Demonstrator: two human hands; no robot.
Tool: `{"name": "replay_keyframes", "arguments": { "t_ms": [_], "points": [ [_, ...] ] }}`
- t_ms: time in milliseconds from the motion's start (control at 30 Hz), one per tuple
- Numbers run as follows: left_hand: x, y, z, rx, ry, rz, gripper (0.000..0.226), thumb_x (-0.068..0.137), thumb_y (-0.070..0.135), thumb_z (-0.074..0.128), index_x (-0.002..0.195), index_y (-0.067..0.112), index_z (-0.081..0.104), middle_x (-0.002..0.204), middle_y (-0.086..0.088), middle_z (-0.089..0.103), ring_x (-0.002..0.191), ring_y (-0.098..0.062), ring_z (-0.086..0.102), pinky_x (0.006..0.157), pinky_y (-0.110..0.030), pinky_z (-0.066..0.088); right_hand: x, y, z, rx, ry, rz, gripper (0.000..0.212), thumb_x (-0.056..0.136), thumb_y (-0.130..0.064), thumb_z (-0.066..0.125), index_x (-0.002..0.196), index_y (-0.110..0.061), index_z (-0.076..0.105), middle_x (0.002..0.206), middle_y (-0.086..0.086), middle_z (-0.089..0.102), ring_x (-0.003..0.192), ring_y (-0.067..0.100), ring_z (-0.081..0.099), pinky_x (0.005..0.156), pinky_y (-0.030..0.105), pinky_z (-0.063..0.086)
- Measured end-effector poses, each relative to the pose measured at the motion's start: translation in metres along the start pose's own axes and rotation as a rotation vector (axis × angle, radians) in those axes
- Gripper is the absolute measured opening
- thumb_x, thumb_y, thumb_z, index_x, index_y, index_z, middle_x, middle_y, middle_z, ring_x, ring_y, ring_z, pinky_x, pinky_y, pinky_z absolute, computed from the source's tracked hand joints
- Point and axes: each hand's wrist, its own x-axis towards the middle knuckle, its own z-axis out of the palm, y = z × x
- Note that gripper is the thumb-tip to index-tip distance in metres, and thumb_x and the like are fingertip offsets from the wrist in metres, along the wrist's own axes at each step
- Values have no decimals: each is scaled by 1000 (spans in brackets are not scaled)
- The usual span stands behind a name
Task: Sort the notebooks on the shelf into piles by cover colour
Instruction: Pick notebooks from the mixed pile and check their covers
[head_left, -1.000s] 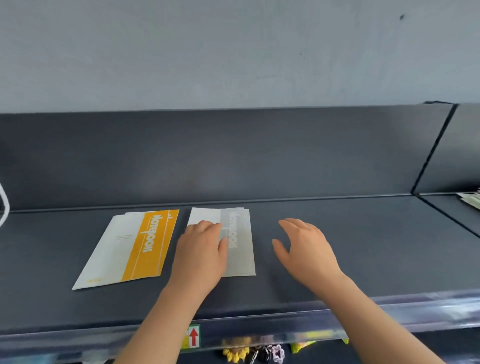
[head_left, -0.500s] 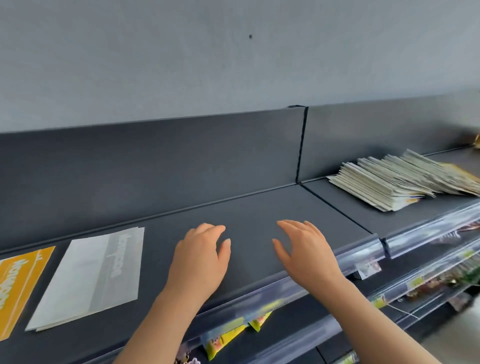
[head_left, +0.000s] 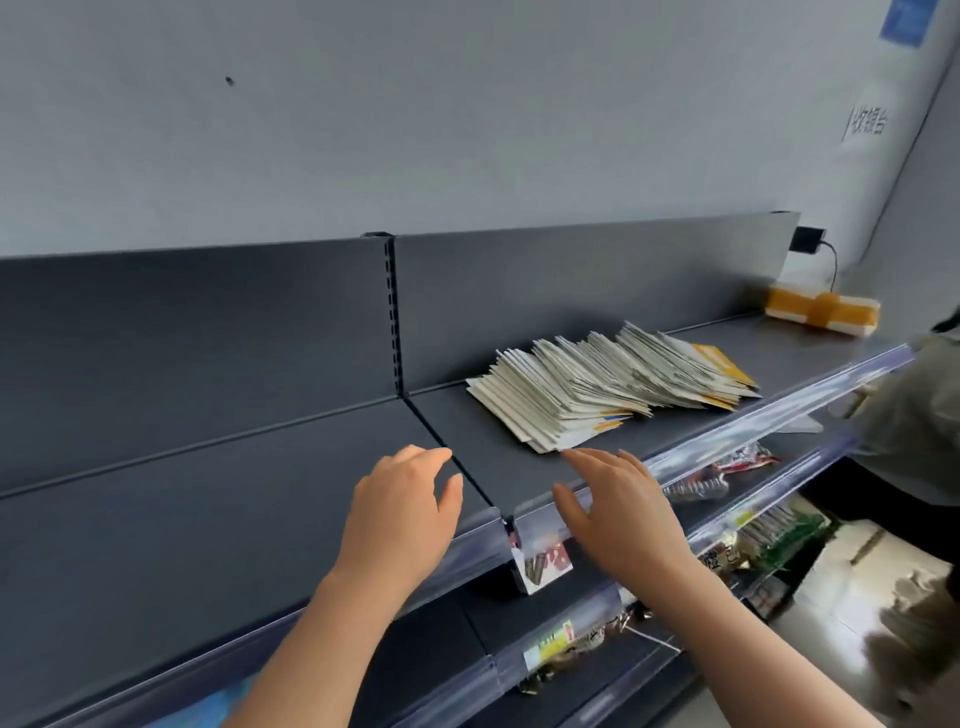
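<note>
A slumped, fanned-out heap of notebooks (head_left: 608, 387) lies on the right section of the dark grey shelf (head_left: 208, 499); most show pale covers and page edges, with some yellow-orange covers at the far right end. My right hand (head_left: 618, 512) hovers just in front of the heap's near corner, fingers straight and spread, holding nothing. My left hand (head_left: 402, 512) hovers over the seam between the two shelf sections, fingers relaxed and empty. The sorted yellow and grey piles are out of view to the left.
A bundle of notebooks (head_left: 823, 312) wrapped in orange bands sits at the shelf's far right end, near a black plug and cable (head_left: 810, 241). Packaged goods fill the lower shelves (head_left: 727, 551). A person in a grey top (head_left: 919, 410) stands at the right edge.
My view has swung right, from the sorted yellow and grey piles to the unsorted heap. Both hands moved right with it, still empty, and now sit near the heap.
</note>
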Motion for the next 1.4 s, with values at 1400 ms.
{"name": "replay_keyframes", "arguments": {
  "t_ms": [1400],
  "points": [
    [341,270,316,17,-78,-67,38,95,27,42,60,11,43,74,-1,45,63,-17,43,52,-28,33,271,471,11,133,-251,192,31,99,-26,35,105,-9,61,112,7,61,105,29,54,87,35,41]
  ]
}}
